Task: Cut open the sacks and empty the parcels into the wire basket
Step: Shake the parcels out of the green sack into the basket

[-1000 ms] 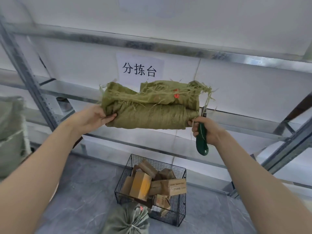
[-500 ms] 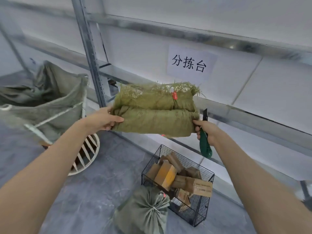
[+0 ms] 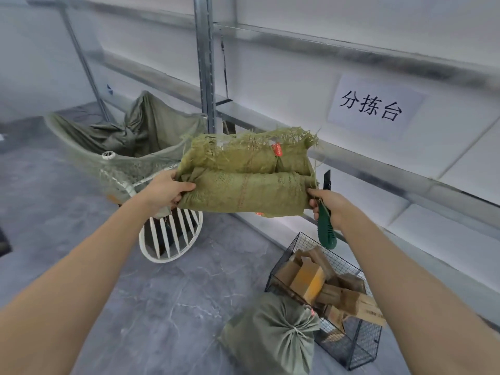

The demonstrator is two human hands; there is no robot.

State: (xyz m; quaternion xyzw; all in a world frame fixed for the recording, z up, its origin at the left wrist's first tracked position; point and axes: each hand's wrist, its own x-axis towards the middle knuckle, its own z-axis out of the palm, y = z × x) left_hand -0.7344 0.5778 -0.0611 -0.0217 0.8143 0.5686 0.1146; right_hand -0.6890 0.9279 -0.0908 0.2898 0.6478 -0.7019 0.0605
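View from a person's head, looking down along two bare forearms stretched out over a grey floor (image 3: 162,307). Between the hands, held up in the air at about the middle of the view, is a folded sack (image 3: 243,182) of coarse olive-green weave, doubled into a thick bundle with frayed threads along its top edge and a small red tag (image 3: 278,150) near the top right. The left hand (image 3: 167,189) grips the bundle's left end, thumb on top and fingers curled underneath. The right hand (image 3: 328,205) pinches the bundle's right end with its fingertips while the same fist is wrapped round the green handle of a utility knife (image 3: 326,231), whose dark blade points upward just beside the sack. Below the right forearm a black wire basket (image 3: 351,353) stands on the floor, near the foot of a metal shelving rack (image 3: 205,63), and brown cardboard parcels (image 3: 308,280) are heaped inside it. A tied sack (image 3: 270,334), full and knotted with string, lies on the floor close against the basket's near corner. Farther left stands a white slatted bin (image 3: 173,239) with limp green sacks (image 3: 140,131) draped over and into it. A paper sign (image 3: 374,105) with three Chinese characters is stuck to the white wall behind the rack.
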